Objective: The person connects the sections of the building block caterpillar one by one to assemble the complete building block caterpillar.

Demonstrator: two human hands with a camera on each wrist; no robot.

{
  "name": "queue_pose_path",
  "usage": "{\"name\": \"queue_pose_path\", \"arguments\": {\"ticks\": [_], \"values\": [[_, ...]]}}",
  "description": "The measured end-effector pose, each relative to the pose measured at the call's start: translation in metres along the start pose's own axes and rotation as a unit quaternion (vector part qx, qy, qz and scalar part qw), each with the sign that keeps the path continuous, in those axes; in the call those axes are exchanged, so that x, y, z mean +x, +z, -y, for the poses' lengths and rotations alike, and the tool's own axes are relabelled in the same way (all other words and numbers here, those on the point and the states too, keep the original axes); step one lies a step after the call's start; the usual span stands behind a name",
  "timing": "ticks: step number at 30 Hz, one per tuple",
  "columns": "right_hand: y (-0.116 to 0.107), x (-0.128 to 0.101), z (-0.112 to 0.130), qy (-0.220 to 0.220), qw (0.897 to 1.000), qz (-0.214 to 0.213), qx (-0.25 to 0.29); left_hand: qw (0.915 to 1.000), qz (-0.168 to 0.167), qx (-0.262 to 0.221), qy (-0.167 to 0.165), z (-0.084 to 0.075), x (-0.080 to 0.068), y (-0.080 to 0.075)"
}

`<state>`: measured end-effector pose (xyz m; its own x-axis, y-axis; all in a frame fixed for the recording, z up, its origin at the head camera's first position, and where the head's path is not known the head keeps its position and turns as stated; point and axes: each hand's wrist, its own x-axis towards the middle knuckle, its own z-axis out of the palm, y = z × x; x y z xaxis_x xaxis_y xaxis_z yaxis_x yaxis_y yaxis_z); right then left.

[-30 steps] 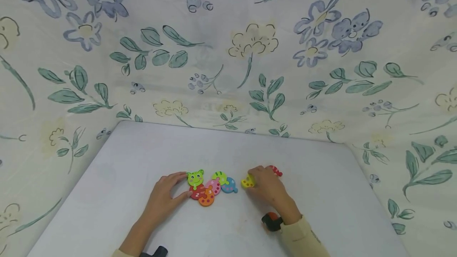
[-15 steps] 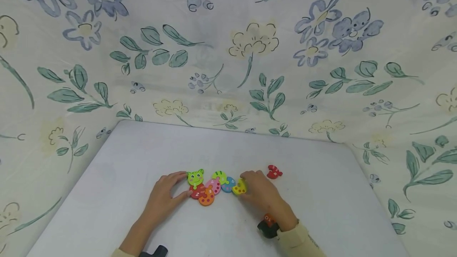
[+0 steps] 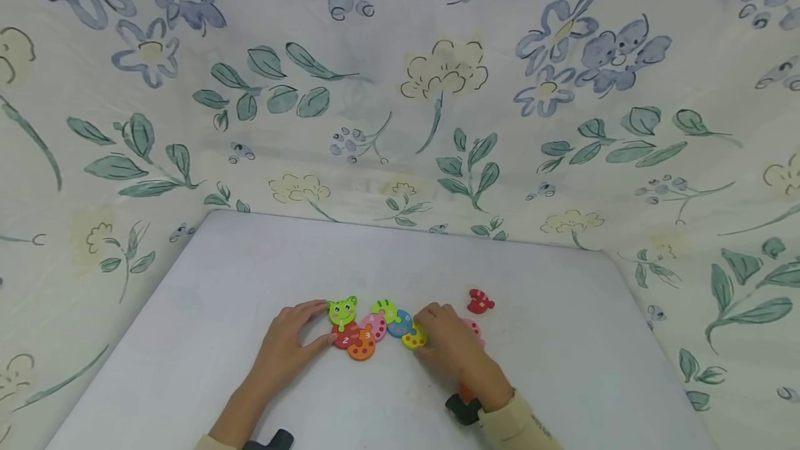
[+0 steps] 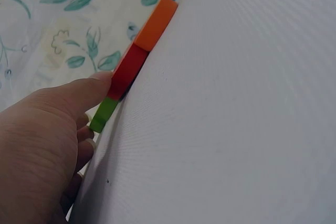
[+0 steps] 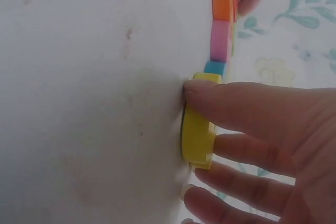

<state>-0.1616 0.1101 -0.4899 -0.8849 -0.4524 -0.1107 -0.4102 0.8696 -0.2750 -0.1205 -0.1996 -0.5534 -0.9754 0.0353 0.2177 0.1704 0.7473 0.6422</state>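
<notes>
On the white table lies a caterpillar puzzle of joined flat pieces: a green smiling head, then red, orange, pink, green and blue segments. My left hand holds its head end, thumb against the red piece and a fingertip by the green head. At the other end my right hand pinches a yellow puzzle piece, which sits against the blue piece. The right wrist view shows the thumb on the yellow piece's edge. Whether the yellow and blue pieces interlock I cannot tell.
A loose red striped piece lies beyond my right hand. Partly hidden behind that hand is a pink piece, and an orange-red piece shows beside the right wrist. Floral cloth rises behind the table's far edge.
My right hand has brought the yellow piece leftward up to the blue piece, uncovering the loose red piece and a pink one. My left hand has stayed in place.
</notes>
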Motion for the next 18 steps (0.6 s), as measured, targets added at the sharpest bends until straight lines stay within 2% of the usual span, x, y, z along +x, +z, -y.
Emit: {"name": "queue_pose_path", "arguments": {"ticks": [8,15,18], "values": [[0.003,-0.001,-0.001,0.018,1.000,-0.004,0.002,1.0000,-0.001,0.003,0.003,-0.002,0.001,0.000],[-0.003,-0.006,-0.011,0.013,1.000,0.020,0.010,0.9999,-0.004,0.005,0.008,-0.002,0.002,0.000],[-0.008,-0.012,-0.018,0.014,0.999,0.026,0.035,0.9999,-0.003,0.010,0.008,-0.001,0.001,0.000]]}}
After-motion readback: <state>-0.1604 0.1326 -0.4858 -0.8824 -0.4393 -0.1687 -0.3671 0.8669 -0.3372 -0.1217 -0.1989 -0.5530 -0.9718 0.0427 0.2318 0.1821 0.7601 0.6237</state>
